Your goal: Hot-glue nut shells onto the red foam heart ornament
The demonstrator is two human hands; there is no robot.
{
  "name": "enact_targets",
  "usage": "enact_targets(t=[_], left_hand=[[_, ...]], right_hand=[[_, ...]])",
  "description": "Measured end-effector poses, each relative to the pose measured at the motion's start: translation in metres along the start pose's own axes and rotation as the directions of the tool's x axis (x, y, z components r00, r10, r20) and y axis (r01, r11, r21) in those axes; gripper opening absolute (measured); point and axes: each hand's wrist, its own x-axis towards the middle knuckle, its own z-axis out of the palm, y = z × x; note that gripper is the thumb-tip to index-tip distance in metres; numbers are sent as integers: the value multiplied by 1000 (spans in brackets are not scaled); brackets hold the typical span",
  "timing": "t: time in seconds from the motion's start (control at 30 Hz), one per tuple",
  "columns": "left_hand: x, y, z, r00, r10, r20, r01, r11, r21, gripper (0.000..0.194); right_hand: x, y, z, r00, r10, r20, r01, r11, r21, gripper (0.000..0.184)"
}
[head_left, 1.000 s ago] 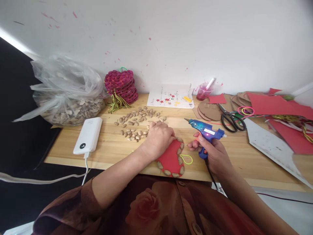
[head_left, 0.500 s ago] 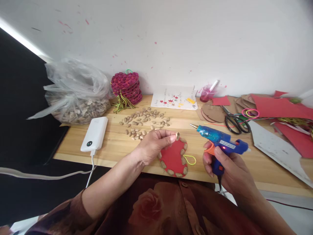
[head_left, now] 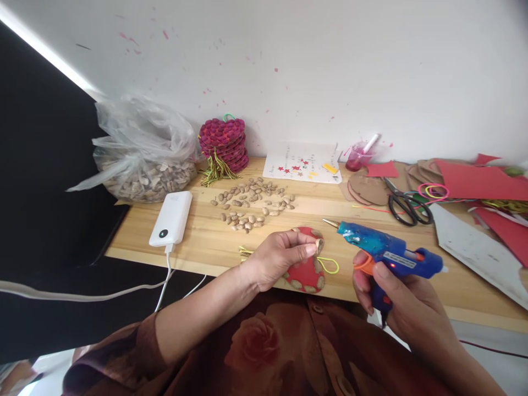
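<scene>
My left hand (head_left: pixel 280 258) pinches a small pistachio shell (head_left: pixel 318 245) between thumb and fingers, raised above a red heart-shaped card (head_left: pixel 307 273) edged with glued shells. A yellow-green loop (head_left: pixel 329 265) sticks out of the card's right side. My right hand (head_left: pixel 396 297) grips a blue hot glue gun (head_left: pixel 383 250), a finger on its orange trigger. Its metal nozzle points left toward the shell, a short gap away. A loose scatter of shells (head_left: pixel 253 203) lies on the wooden table (head_left: pixel 206 236) behind my left hand.
A plastic bag of shells (head_left: pixel 144 157) sits back left, beside a stack of dark red finished hearts (head_left: pixel 225 144). A white power bank (head_left: pixel 171 217) with cable lies left. Scissors (head_left: pixel 406 203), cardboard cutouts (head_left: pixel 365 190), red paper (head_left: pixel 474 179), rubber bands and a star sticker sheet (head_left: pixel 303 163) lie at the right.
My left hand lifted off the card with a shell pinched in its fingers. My right hand raised the glue gun and brought its nozzle toward the shell.
</scene>
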Motion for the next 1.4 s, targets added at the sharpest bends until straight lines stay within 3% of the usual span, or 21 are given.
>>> enact_targets(t=[0.23,0.43,0.77,1.4], left_hand=[[-1,-2,-6,999,43,0,-43,996,-73,48],[-5,1,-9,998,65,-22,-67,995,-80,45],[-8,2,-12,997,65,-37,-68,993,-98,41],[-8,5,-13,999,18,-51,-23,994,-103,41]], right_hand=[[-2,6,-8,998,-25,59,30,997,-71,32],[-2,9,-6,990,-116,83,127,982,-143,34],[-7,-3,0,949,-198,245,266,920,-287,39],[-7,0,-3,944,-160,289,269,880,-391,42]])
